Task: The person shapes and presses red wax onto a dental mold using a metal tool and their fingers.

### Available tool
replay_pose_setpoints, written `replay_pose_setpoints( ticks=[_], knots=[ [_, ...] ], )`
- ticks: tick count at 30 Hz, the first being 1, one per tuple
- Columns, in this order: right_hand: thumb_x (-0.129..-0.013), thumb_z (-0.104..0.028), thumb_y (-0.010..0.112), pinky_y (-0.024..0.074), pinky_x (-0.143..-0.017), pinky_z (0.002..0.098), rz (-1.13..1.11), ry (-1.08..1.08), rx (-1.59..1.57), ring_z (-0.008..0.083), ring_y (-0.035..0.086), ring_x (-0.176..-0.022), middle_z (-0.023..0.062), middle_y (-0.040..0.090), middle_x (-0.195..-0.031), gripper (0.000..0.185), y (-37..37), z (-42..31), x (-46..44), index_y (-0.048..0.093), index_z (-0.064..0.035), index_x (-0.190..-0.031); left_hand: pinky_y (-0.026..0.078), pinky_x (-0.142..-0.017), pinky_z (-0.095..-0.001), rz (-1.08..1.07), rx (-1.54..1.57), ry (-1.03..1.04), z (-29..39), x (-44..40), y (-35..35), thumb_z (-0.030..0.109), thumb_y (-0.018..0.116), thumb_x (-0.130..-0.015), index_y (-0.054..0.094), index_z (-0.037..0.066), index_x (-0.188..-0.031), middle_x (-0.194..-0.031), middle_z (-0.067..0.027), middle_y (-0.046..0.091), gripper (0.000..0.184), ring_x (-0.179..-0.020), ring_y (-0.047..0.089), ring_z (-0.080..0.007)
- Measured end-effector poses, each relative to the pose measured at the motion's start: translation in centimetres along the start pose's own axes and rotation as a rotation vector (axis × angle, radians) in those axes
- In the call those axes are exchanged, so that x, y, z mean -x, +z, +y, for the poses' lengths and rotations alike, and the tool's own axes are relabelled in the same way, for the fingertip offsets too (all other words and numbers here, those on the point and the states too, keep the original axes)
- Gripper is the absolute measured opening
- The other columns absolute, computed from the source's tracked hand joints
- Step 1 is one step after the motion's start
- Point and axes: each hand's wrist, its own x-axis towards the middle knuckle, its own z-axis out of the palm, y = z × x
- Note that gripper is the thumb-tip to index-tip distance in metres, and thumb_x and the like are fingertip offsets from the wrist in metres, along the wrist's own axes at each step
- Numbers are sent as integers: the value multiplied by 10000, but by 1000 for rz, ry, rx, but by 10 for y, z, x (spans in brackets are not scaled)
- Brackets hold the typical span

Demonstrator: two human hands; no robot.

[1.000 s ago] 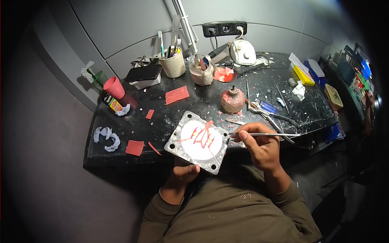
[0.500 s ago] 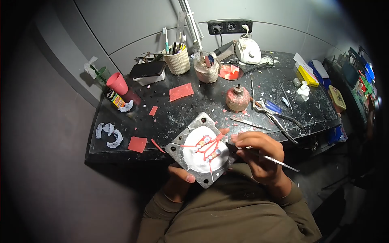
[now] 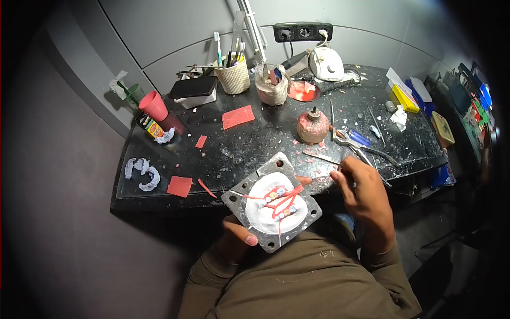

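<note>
My left hand [image 3: 239, 232] grips a grey metal dental flask half [image 3: 279, 246] by its near left edge, thumb on top; fingertips also show past its far edge. White plaster [image 3: 260, 215] fills the flask, with a few tooth-coloured and silvery pieces set in it. Red wax strips [image 3: 287, 203] branch between those pieces and run out to the rim. Just right of the flask, my right hand [image 3: 366, 191] is closed, fingers pinched around a thin metal wax tool [image 3: 322, 176] that points left toward the flask. Part of the tool is hidden by the fingers.
On the black bench stand a wax-spattered spirit burner [image 3: 312, 126], pliers [image 3: 366, 147] and a metal knife [image 3: 320, 156]. Red wax sheets [image 3: 238, 117] lie left, with pale horseshoe-shaped pieces [image 3: 150, 179]. Behind are a brush cup [image 3: 234, 78] and a plaster-coated jar [image 3: 272, 87].
My right hand has moved up and right, away from the flask, and the tool has turned to point left. The flask has shifted slightly right and down.
</note>
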Motion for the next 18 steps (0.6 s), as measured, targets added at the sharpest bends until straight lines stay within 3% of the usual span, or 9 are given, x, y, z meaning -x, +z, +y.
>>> replay_pose_setpoints(
  ticks=[5,7,8,14,15,18],
  knots=[
    [-909,-123,789,503,-695,490,-14,134,250,420,656,-772,179,665,-838,218,-1,35,-3,618,-1,-853,470,-1166,-564,-9,27,13,-1,-2,-4,242,975,-468,203,-74,-1635,-1587,-482,282,1435,-1407,518,-513],
    [-889,-147,814,499,-732,492,112,80,367,402,644,-813,168,637,-867,240,2,43,-5,617,-13,-855,468,-1166,-571,-14,14,15,-2,-1,-4,242,972,-471,189,-65,-1643,-1586,-484,277,1442,-1409,514,-516],
    [-872,-157,832,487,-802,486,143,123,369,378,632,-904,146,616,-896,248,4,45,-6,621,-26,-860,466,-1167,-575,-1,22,22,-2,-1,-1,243,970,-475,173,-50,-1652,-1589,-485,269,1452,-1413,508,-519],
    [-857,-128,836,462,-884,476,350,41,472,338,608,-979,118,628,-939,205,14,38,-12,678,-29,-942,445,-1177,-584,-78,-10,42,1,-3,-9,243,965,-500,135,-7,-1677,-1596,-492,241,1462,-1439,472,-536],
    [-857,-128,836,462,-884,476,350,39,472,338,608,-979,118,628,-939,205,14,40,-11,678,-29,-942,440,-1180,-586,-88,-13,37,1,-3,-10,247,965,-505,136,-7,-1677,-1597,-495,235,1458,-1444,463,-541],
    [-860,-113,823,458,-857,462,62,-73,256,327,609,-960,104,659,-952,177,11,46,-6,711,-58,-985,428,-1188,-590,-96,5,41,-1,-3,-12,263,964,-507,136,-14,-1674,-1599,-498,223,1457,-1450,453,-547]
  ],
)
